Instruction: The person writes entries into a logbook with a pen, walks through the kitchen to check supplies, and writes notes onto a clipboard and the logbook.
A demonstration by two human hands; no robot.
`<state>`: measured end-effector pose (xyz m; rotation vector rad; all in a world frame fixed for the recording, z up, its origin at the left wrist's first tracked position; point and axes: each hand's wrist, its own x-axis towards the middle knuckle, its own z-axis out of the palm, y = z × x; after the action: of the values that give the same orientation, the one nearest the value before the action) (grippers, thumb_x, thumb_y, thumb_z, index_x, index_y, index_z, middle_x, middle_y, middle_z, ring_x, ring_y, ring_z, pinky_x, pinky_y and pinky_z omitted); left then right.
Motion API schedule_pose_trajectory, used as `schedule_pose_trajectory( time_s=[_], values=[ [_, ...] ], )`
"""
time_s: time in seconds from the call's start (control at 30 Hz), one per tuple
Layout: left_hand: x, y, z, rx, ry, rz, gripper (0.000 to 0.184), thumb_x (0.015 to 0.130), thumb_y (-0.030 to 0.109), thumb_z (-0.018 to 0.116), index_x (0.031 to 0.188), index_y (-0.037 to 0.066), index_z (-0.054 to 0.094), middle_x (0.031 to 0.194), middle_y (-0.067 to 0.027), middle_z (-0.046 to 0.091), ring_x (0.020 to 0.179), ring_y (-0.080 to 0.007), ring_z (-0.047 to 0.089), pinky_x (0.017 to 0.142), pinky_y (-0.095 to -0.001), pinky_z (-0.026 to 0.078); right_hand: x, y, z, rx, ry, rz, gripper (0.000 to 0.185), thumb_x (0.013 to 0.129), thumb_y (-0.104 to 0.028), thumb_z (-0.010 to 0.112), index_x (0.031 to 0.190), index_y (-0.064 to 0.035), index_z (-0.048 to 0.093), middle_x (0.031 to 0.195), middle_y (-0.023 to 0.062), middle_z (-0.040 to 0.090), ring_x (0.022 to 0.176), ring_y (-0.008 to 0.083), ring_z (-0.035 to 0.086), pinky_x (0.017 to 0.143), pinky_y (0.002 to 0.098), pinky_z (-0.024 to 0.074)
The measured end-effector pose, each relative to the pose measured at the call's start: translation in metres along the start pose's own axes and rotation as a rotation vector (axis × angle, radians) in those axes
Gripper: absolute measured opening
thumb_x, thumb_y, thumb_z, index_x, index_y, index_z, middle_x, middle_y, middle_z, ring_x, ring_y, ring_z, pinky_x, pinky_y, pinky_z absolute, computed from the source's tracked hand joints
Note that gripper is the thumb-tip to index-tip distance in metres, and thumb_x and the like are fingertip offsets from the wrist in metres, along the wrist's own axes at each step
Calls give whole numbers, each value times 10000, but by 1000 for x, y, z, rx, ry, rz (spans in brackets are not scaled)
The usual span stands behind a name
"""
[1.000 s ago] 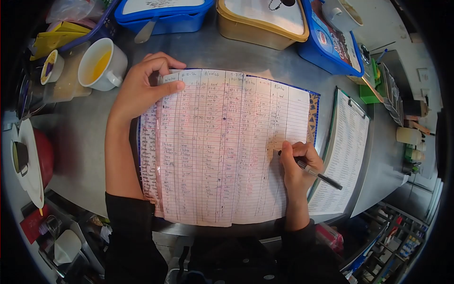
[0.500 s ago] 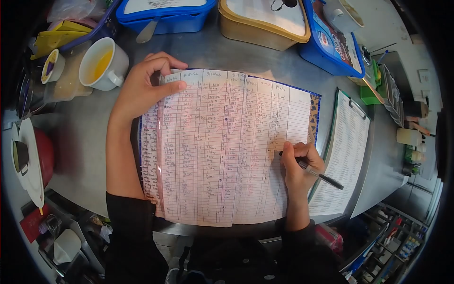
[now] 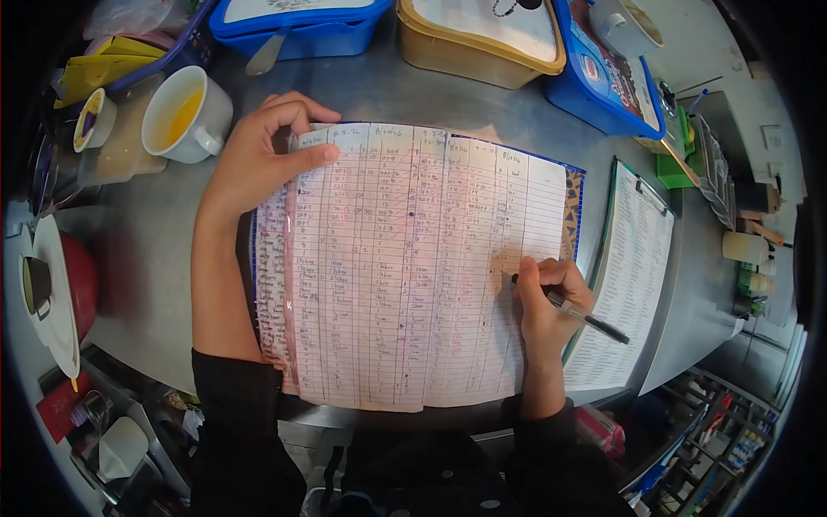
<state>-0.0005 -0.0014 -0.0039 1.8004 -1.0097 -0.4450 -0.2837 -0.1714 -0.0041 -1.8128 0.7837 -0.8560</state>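
An open ledger (image 3: 388, 276) with handwritten columns lies on the metal table. My left hand (image 3: 276, 155) holds its upper left edge, the thumb on the page and the fingers bent behind the top edge. My right hand (image 3: 556, 302) is closed round a dark pen (image 3: 594, 321), its tip end over the right-hand page near a narrow column. The exact contact of the tip is too small to tell. To the right of the ledger, a clipboard (image 3: 624, 284) carries a printed list and lies partly beneath the ledger's side.
Along the back stand a blue tub (image 3: 301, 39), a tan tub (image 3: 478, 65) and another blue tub (image 3: 594, 95). A white cup (image 3: 188, 116) with yellow liquid is by my left hand. A red bowl with a white lid (image 3: 56, 293) sits at the left.
My right hand and the pen have shifted very slightly to the right. My left hand keeps its hold on the ledger.
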Motion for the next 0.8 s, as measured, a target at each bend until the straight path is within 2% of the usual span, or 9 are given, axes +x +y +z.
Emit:
schedule_pose_trajectory(
  time_s=[0.3,0.4,0.8],
  values=[
    [1,0,-1,9,2,-12,377,708,102,758,656,67,386,1018,-66,656,1006,-190,491,926,-329,351,1,-3,-4,-36,-76,-14,265,770,95,645,619,-32,468,539,25,544,453,21,426,432,181,292],
    [0,1,0,10,5,-5,381,708,102,758,654,68,383,1018,-68,656,1006,-190,491,927,-329,349,0,-2,-1,40,13,27,270,779,89,645,620,-30,462,548,31,543,454,22,426,429,188,303],
    [0,0,1,-53,7,-27,369,708,104,761,648,66,399,1020,-72,654,1008,-191,493,933,-335,345,0,-3,-3,6,-54,10,293,782,100,635,619,-36,433,535,22,515,435,28,415,406,192,283]
  ],
)
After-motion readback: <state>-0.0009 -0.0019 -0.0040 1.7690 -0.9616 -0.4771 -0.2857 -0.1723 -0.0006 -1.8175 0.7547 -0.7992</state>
